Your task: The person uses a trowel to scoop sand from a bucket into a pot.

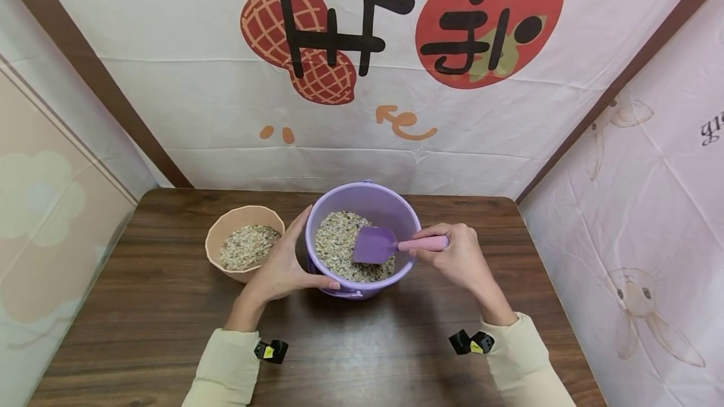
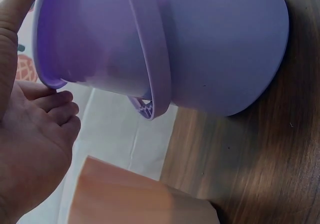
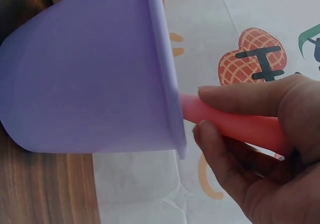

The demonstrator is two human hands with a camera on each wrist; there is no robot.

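A purple bucket (image 1: 403,203) stands on the table, partly filled with mixed pale grains (image 1: 337,245). My left hand (image 1: 281,269) holds its rim from the left, thumb on the near side and fingers toward the far side. In the left wrist view, curled fingertips (image 2: 62,101) touch the rim. My right hand (image 1: 459,255) grips the pink handle (image 1: 424,244) of a small shovel over the bucket's right rim. The shovel's purple blade (image 1: 375,245) lies at the grain surface inside the bucket. In the right wrist view, the bucket wall (image 3: 95,73) hides that blade.
A peach-coloured bowl (image 1: 217,234) holding similar grains sits left of the bucket, close beside my left hand. The bucket's carrying handle (image 2: 152,48) hangs down along its side. A printed cloth (image 1: 339,168) rises behind the wooden table (image 1: 362,357).
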